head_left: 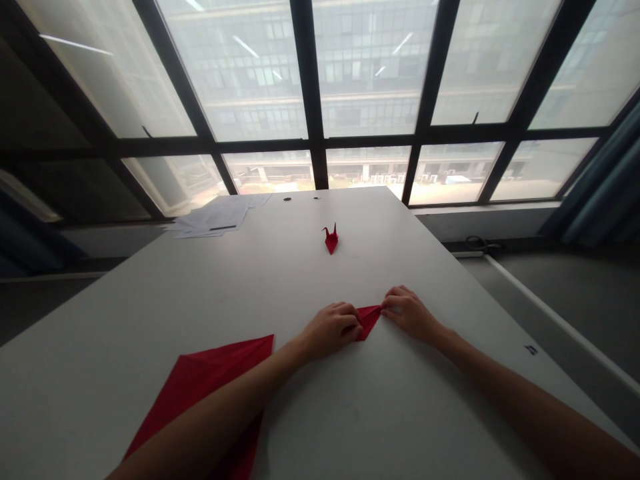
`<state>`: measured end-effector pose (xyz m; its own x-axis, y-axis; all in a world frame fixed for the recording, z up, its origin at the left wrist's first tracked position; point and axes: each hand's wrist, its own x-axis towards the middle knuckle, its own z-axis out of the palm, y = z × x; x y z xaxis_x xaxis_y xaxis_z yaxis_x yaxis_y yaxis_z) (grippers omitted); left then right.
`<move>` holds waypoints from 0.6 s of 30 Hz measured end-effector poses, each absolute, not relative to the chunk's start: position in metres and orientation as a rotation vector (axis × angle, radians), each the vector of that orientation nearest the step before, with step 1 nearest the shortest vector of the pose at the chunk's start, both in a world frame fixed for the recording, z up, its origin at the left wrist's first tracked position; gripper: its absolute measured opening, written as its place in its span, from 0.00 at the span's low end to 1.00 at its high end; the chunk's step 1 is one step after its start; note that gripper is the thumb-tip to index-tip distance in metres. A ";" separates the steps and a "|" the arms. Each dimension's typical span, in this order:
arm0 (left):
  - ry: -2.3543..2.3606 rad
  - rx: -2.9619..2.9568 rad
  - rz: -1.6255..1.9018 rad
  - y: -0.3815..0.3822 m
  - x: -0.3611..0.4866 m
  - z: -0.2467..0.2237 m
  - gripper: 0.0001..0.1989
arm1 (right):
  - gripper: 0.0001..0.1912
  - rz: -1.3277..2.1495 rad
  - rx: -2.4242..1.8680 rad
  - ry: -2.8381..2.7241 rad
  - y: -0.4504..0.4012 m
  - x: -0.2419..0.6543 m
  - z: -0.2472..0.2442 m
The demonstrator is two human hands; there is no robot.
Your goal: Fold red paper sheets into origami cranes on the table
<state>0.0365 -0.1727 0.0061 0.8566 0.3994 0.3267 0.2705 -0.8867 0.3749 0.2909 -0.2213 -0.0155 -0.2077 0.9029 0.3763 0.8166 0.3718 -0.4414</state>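
Observation:
A small folded piece of red paper [369,320] lies on the white table between my two hands. My left hand [334,329] is closed on its left side, fingers curled over the edge and hiding part of it. At the upper right corner of the paper, my right hand [406,312] pinches the tip between thumb and fingers. A larger red paper sheet [210,373] with crease lines lies at the lower left, partly covered by my left forearm. Farther back stands a folded red paper crane [331,241].
The white table [300,267] reaches toward large windows [365,73]. Loose white papers [215,217] with a dark pen-like stick [223,228] lie at the back left. A small dark mark [531,349] is near the right edge. Blue curtains [595,180] hang at the sides.

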 end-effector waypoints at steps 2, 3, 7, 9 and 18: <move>0.550 2.701 0.588 -0.173 0.039 0.004 0.08 | 0.04 0.217 -1.485 -2.033 -0.221 0.289 -0.016; 0.575 2.696 0.596 -0.173 0.040 0.003 0.07 | 0.04 0.222 -1.493 -2.024 -0.221 0.288 -0.017; 0.580 2.696 0.614 -0.174 0.043 0.000 0.10 | 0.05 0.217 -1.547 -2.022 -0.219 0.285 -0.018; 0.540 2.703 0.605 -0.173 0.042 0.000 0.12 | 0.05 0.217 -1.584 -2.019 -0.219 0.284 -0.019; 0.509 2.676 0.612 -0.172 0.041 -0.003 0.12 | 0.05 0.196 -1.694 -1.944 -0.216 0.281 -0.018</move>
<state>0.0410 -0.1718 -0.0033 0.8424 0.4140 0.3450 0.2637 -0.8750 0.4061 0.2809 -0.2165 -0.0184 -0.0557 0.9506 0.3054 0.8707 0.1959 -0.4511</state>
